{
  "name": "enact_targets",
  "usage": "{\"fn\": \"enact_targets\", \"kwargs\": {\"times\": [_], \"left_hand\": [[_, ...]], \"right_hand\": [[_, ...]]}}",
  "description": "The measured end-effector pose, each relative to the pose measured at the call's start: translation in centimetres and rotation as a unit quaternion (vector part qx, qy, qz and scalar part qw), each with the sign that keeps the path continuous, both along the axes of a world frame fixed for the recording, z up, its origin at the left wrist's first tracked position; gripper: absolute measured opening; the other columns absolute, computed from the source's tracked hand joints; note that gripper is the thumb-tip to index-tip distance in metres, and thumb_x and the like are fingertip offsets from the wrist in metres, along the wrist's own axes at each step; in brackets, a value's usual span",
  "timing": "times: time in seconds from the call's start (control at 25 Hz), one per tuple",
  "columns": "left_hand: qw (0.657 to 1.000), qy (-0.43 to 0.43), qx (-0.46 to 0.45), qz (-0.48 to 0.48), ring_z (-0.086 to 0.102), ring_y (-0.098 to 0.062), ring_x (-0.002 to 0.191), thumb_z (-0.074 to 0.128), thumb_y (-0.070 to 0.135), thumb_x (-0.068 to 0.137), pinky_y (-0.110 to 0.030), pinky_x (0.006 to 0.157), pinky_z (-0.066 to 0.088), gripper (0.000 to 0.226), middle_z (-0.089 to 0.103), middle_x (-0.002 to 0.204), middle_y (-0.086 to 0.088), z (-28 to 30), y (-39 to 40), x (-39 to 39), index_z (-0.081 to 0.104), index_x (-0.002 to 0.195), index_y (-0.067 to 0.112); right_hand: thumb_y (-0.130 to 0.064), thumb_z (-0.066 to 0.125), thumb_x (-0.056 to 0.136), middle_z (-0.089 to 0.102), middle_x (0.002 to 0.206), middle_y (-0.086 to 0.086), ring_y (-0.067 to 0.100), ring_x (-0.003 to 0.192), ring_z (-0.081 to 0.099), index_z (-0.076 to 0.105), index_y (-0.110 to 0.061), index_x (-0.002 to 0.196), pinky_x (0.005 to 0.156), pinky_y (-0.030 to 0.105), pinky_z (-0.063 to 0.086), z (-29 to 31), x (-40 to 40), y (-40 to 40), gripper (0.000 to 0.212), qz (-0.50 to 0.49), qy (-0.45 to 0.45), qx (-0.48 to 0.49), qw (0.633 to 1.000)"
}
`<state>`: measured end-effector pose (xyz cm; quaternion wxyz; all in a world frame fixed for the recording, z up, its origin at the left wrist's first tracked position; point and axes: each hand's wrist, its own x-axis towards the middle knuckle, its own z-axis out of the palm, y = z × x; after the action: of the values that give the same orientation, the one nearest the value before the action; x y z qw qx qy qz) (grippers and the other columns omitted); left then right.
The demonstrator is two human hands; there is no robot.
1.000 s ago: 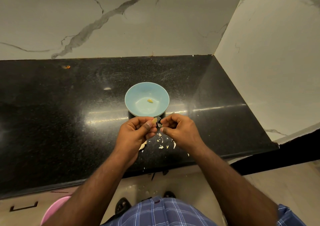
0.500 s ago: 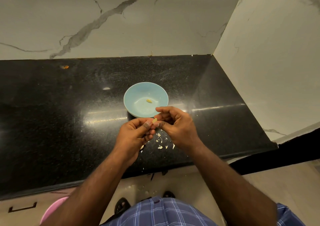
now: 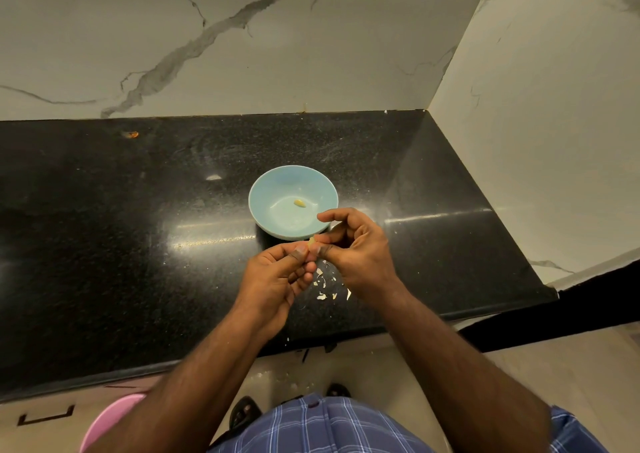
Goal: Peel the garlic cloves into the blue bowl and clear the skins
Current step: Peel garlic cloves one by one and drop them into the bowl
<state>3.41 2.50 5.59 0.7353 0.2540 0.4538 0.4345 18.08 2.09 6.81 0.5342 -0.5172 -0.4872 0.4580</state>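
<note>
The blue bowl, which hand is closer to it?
Right. The right hand reaches over the bowl's near rim by its forefinger; the left hand sits nearer the person, short of the bowl.

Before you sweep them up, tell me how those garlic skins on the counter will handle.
The garlic skins are thin, curled flakes, so probably very light and floppy. Small and scattered on the glossy black counter, they may slide or cling rather than gather neatly.

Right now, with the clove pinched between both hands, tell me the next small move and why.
Probably pull the last skin off with the right hand, then drop the clove into the blue bowl. Both hands pinch it just short of the bowl's near rim, the left hand steadying it. One peeled clove already lies inside, and skin flakes lie on the counter below the hands.
</note>
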Motion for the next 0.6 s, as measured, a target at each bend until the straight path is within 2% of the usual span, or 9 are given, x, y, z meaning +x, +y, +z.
{"fn": "enact_targets", "kwargs": {"times": [0.24,0.44,0.6], "left_hand": [[0.999,0.022,0.039,-0.004,0.065,-0.011,0.070,0.061,0.005,0.096,-0.018,0.065,0.057,0.012,0.072,0.081,-0.009,0.0,0.7,-0.9,0.071,0.100,0.003],[0.998,0.027,0.056,-0.012,0.066,-0.012,0.071,0.062,0.004,0.092,-0.019,0.066,0.057,0.012,0.071,0.081,-0.011,0.1,0.7,-1.0,0.071,0.100,0.001],[0.998,0.014,0.054,-0.020,0.068,-0.013,0.072,0.065,0.006,0.088,-0.019,0.068,0.059,0.014,0.072,0.082,-0.012,0.2,0.7,-1.4,0.071,0.100,0.002]], "right_hand": [[0.009,0.073,0.085,0.073,0.091,0.015,0.022,0.084,0.072,0.064,-0.004,0.121,0.075,0.030,0.058,0.2,1.1,0.4,0.039,0.058,0.082,-0.079,0.992],[0.008,0.075,0.084,0.075,0.090,0.011,0.022,0.085,0.074,0.064,-0.004,0.120,0.073,0.031,0.060,0.3,0.9,0.3,0.039,0.062,0.076,-0.079,0.992],[0.013,0.072,0.082,0.074,0.089,0.015,0.025,0.078,0.072,0.067,-0.004,0.114,0.071,0.031,0.060,0.2,1.0,0.3,0.036,0.065,0.127,-0.113,0.983]]}}
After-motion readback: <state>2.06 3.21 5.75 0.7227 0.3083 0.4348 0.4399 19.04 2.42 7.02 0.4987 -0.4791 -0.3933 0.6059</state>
